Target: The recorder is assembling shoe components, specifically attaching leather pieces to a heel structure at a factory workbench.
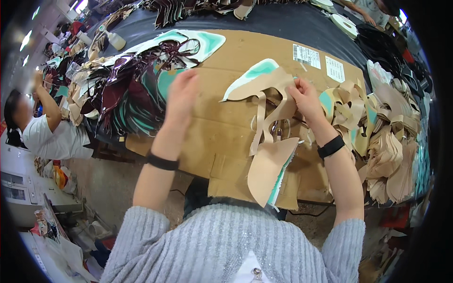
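My right hand (pixel 306 98) pinches the edge of a beige cut-out shoe upper piece (pixel 271 84) with curved straps. Under its top end lies a white and green sheet piece (pixel 255 70). A broad beige piece (pixel 266 174) with a green and white edge hangs lower, over the cardboard's near edge. My left hand (pixel 183 96) is raised beside the dark pile and smeared by motion; its fingers look curled, but what they hold, if anything, does not show. Nearest to it is a heap of burgundy, green and white cut pieces (pixel 127 94).
A cardboard sheet (pixel 226 122) covers the table in front of me. Stacked beige pieces (pixel 387 155) fill the right side. A plastic bottle (pixel 114 39) and a white roll (pixel 344 26) stand farther back. A person (pixel 49 127) works at the left; another (pixel 370 12) is at the far right.
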A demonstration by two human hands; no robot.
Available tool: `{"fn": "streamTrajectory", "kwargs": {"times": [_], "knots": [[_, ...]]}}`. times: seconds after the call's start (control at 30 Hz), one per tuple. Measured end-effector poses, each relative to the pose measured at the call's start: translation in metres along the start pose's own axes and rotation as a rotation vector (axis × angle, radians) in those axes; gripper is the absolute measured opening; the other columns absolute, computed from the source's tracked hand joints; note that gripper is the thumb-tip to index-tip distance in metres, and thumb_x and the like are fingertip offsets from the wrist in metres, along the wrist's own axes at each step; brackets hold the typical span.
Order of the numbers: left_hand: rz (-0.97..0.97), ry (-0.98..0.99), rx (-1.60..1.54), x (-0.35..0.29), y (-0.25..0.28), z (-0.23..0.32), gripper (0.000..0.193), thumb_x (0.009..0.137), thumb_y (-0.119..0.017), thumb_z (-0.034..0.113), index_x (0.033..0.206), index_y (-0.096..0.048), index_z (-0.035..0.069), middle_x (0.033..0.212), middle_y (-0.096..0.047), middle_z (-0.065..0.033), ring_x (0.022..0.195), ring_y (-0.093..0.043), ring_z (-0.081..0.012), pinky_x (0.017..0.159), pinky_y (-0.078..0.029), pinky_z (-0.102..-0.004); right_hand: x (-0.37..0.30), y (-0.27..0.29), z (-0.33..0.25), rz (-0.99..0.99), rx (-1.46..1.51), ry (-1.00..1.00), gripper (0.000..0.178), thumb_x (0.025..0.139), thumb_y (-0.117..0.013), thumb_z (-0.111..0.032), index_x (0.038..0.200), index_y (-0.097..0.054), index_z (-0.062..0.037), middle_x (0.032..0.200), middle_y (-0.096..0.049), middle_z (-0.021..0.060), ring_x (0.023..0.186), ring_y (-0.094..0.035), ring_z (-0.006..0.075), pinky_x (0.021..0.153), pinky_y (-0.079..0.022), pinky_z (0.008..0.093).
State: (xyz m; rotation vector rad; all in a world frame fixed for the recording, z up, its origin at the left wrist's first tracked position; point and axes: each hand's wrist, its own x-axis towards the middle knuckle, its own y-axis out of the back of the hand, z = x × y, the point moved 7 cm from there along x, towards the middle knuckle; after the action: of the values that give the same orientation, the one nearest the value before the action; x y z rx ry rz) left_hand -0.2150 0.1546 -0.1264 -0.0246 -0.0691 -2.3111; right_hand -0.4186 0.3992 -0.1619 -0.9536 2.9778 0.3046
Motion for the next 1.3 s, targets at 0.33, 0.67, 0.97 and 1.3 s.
{"fn": "streamTrajectory", "kwargs": {"times": [0.33, 0.67, 0.97, 1.3], "knots": [[-0.23, -0.486, 0.519, 0.021, -0.143, 0.047, 0.053, 0.078, -0.07, 0.034, 0.11, -0.056, -0.006, 0.105, -0.061, -0.0218, 0.089, -0.062, -0.0296, 0.074, -0.049, -0.0352, -0.019, 0.001, -0.063, -0.084, 0.174, 0.427, 0.011, 0.093, -0.054, -0.007, 0.104, -0.055, -0.0035, 0.092, -0.059, -0.0011, 0.084, -0.054, 0.0055, 0.073, -0.043, 0.0212], [-0.849, 0.154, -0.302, 0.022, -0.132, 0.021, 0.034, 0.091, -0.062, 0.028, 0.113, -0.058, 0.003, 0.09, -0.062, -0.0027, 0.087, -0.06, -0.0123, 0.081, -0.05, -0.0283, -0.016, -0.017, -0.052, -0.231, 0.739, 0.122, 0.029, 0.095, -0.048, -0.013, 0.122, -0.05, -0.0051, 0.114, -0.058, 0.006, 0.105, -0.057, 0.0168, 0.09, -0.046, 0.0345], [-0.738, 0.305, -0.366, 0.042, -0.138, -0.013, 0.041, 0.091, -0.062, 0.035, 0.119, -0.055, 0.006, 0.114, -0.057, -0.0045, 0.104, -0.053, -0.013, 0.084, -0.046, -0.0306, -0.003, -0.022, -0.055, -0.317, 0.815, 0.074, 0.027, 0.094, -0.046, -0.016, 0.118, -0.05, -0.0052, 0.12, -0.056, 0.0075, 0.114, -0.053, 0.0218, 0.103, -0.039, 0.0458], [-0.602, -0.096, 0.405, 0.04, -0.121, -0.033, 0.015, 0.089, -0.055, 0.014, 0.093, -0.059, 0.0, 0.07, -0.058, -0.0029, 0.062, -0.049, -0.0074, 0.056, -0.041, -0.0277, -0.037, -0.04, -0.047, 0.185, -0.901, 0.771, 0.011, 0.076, -0.059, -0.003, 0.086, -0.059, -0.0068, 0.075, -0.061, 0.0074, 0.073, -0.061, 0.0256, 0.058, -0.05, 0.0357]]}}
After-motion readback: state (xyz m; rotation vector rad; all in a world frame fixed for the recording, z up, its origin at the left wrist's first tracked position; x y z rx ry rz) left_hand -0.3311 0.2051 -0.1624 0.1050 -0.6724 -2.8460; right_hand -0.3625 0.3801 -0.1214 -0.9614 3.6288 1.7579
